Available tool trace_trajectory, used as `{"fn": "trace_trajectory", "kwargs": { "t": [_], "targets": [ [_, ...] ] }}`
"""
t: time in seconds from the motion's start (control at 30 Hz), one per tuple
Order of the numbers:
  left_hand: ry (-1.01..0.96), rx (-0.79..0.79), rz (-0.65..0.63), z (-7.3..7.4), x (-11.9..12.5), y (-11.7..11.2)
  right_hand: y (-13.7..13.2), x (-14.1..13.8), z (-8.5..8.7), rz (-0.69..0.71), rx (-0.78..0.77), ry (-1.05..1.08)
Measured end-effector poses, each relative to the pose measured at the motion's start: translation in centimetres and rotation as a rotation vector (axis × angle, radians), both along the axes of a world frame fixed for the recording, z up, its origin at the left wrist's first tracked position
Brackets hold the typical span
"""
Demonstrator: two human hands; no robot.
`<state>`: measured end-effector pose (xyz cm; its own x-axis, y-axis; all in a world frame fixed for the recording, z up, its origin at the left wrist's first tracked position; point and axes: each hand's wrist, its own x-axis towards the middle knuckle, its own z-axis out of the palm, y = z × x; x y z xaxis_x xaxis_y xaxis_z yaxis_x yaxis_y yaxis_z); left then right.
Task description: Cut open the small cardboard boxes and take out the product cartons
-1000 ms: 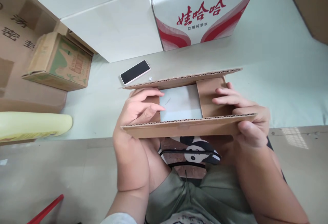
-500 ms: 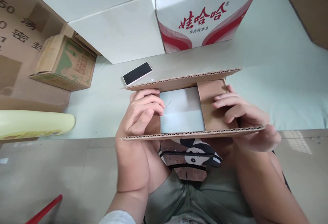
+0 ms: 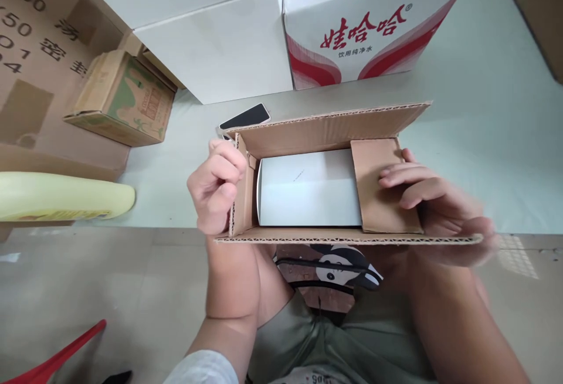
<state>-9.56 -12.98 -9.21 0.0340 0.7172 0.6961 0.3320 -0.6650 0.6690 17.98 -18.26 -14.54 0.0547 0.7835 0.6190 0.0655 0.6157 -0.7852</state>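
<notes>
A brown corrugated cardboard box [image 3: 325,132] stands open-ended on the pale green table [image 3: 484,114] in front of me, and I look through it at the table. My left hand [image 3: 215,187] is curled round the box's left wall, fingers closed on its edge. My right hand [image 3: 433,208] lies flat on the right inner flap [image 3: 382,184] and presses it down, fingers stretched out; the thumb is hidden under the near wall.
A phone [image 3: 245,117] lies just behind the box's left corner. Behind it stand a white carton [image 3: 211,44] and a red-and-white printed carton [image 3: 373,26]. A small green-printed box [image 3: 127,99] and large brown cartons [image 3: 39,67] are at the left, beside a pale yellow object [image 3: 61,196].
The box has opened up from a narrow slot into a wider rectangle. My left hand moved from the inner left flap out to the left wall. The right hand stayed on the right flap.
</notes>
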Motion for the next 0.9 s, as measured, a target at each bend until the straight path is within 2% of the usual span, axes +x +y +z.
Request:
{"fn": "trace_trajectory", "kwargs": {
  "t": [0.07, 0.17, 0.23, 0.33, 0.4, 0.47, 0.53, 0.6, 0.63, 0.7, 0.77, 0.8, 0.87, 0.9],
  "targets": [
    [-0.071, 0.016, -0.023, 0.1, 0.0, 0.0, 0.0, 0.0, 0.0, -0.021, -0.008, -0.001],
    [-0.243, 0.017, -0.138, 0.0, 0.0, 0.1, -0.1, 0.5, 0.2, -0.025, -0.008, -0.029],
    [-0.315, 0.019, -0.211, -0.2, -0.1, 0.2, -0.2, 0.8, 0.6, 0.023, 0.025, -0.07],
    [-0.373, 0.084, -0.214, -0.2, -0.7, 0.2, -0.5, 1.0, 1.6, 0.107, 0.045, -0.133],
    [-0.377, 0.127, -0.248, 0.5, -1.5, -0.2, -0.8, 0.8, 2.3, 0.149, 0.029, -0.146],
    [-0.33, 0.145, -0.331, 2.1, -2.4, -1.1, -1.0, 0.6, 2.9, 0.198, 0.036, -0.148],
    [-0.212, 0.126, -0.376, 4.6, -2.6, -2.4, -1.2, 0.7, 3.3, 0.263, 0.068, -0.198],
    [-0.027, 0.023, -0.343, 7.5, -1.7, -3.8, -1.4, 1.1, 3.5, 0.316, 0.087, -0.285],
    [0.103, -0.084, -0.294, 8.8, -0.7, -4.6, -1.5, 1.4, 3.5, 0.335, 0.082, -0.333],
    [0.49, -0.437, -0.178, 11.0, 1.9, -5.7, -1.9, 2.0, 3.5, 0.372, 0.058, -0.417],
    [0.871, -0.779, -0.068, 12.1, 4.9, -6.4, -2.3, 2.4, 3.4, 0.393, 0.047, -0.472],
    [0.999, -0.866, -0.06, 12.3, 6.4, -6.4, -2.6, 2.4, 3.4, 0.396, 0.05, -0.481],
    [1.137, -0.927, -0.093, 11.9, 8.8, -6.1, -3.0, 2.4, 3.2, 0.365, 0.081, -0.458],
    [1.138, -0.941, -0.114, 11.5, 9.8, -5.9, -3.1, 2.2, 3.1, 0.324, 0.098, -0.433]
  ]
}}
